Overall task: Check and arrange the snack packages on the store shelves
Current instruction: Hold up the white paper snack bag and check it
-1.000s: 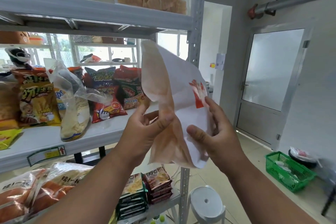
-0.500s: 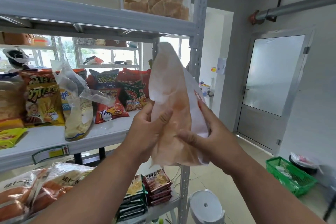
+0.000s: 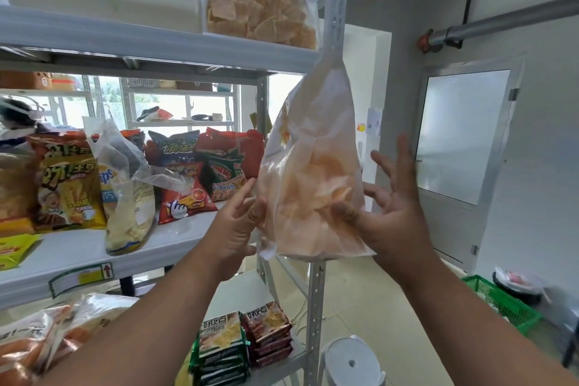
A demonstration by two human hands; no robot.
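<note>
A clear bag of pale orange chips (image 3: 308, 185) stands upright in the air in front of the shelf post, blurred by motion. My right hand (image 3: 391, 207) holds its lower right side, thumb on the front and spread fingers behind it. Straight fingers of my left hand (image 3: 238, 222) touch the bag's lower left edge. A similar bag of orange chips (image 3: 260, 0) stands on the top shelf (image 3: 125, 37). The middle shelf (image 3: 78, 251) carries several snack bags, among them a yellow bag (image 3: 69, 185) and a slumped clear bag of chips (image 3: 128, 204).
The grey shelf post (image 3: 336, 9) rises right behind the held bag. Stacked small packets (image 3: 244, 341) sit on the lower shelf, a white stool (image 3: 351, 363) below. A green basket (image 3: 504, 304) lies on the floor near a frosted door (image 3: 460, 135). A person is partly visible at far left.
The bag has turned from its white printed back to its clear front and risen toward the top shelf. My left hand's grip has loosened to straight fingers, and my right fingers have spread.
</note>
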